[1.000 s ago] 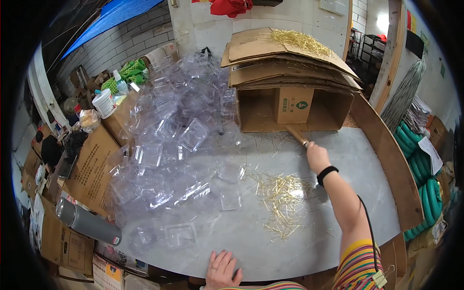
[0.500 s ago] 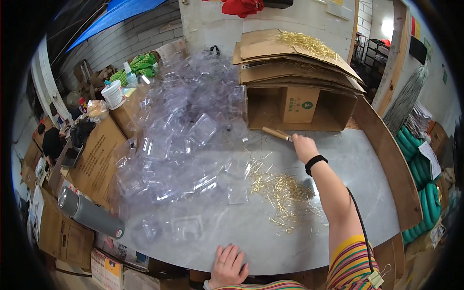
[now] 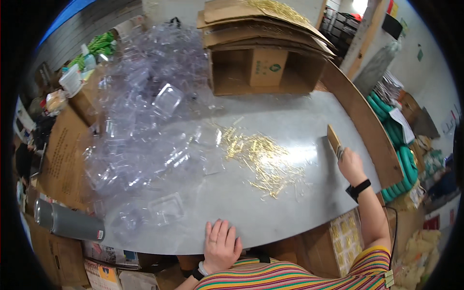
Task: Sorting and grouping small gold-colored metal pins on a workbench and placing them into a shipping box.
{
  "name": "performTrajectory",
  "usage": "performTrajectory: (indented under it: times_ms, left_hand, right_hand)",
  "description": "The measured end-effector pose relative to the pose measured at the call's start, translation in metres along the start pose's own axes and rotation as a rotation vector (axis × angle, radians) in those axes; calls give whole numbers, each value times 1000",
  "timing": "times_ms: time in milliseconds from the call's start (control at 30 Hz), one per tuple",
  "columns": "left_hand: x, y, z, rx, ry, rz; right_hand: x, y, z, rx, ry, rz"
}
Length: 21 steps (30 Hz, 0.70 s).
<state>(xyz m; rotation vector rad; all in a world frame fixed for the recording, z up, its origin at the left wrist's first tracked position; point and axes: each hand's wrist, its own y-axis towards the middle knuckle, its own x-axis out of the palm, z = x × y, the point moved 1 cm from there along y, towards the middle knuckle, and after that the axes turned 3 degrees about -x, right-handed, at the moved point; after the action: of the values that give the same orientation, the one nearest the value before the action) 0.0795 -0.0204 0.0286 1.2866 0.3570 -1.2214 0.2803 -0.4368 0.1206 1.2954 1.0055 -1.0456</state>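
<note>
On the table (image 3: 270,217), right hand (image 3: 351,165) grips wooden tool (image 3: 333,137); left hand (image 3: 221,244) lies flat; gold strips (image 3: 263,159) separate tool from clear trays (image 3: 167,100).

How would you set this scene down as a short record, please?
Left hand: resting on the table near its front edge
Right hand: holding a wooden tool
Middle: scattered pile of thin gold pieces
Left side: heap of clear plastic containers
Far side: open cardboard box under stacked cardboard sheets
Near left: grey bottle, lying on its side
</note>
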Motion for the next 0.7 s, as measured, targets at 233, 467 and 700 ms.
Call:
performTrajectory:
  times_ms: [233,467,700]
  left_hand:
    - [-2,1,3,27,-17,-13]
    - [-1,-1,-3,62,23,22]
    - [0,-1,0,30,-7,18]
  right_hand:
    - [8,-94,-66,-145,-94,-98]
    - [-18,-59,-104,-115,24,-48]
    - [22,-45,-82,-327,-102,-95]
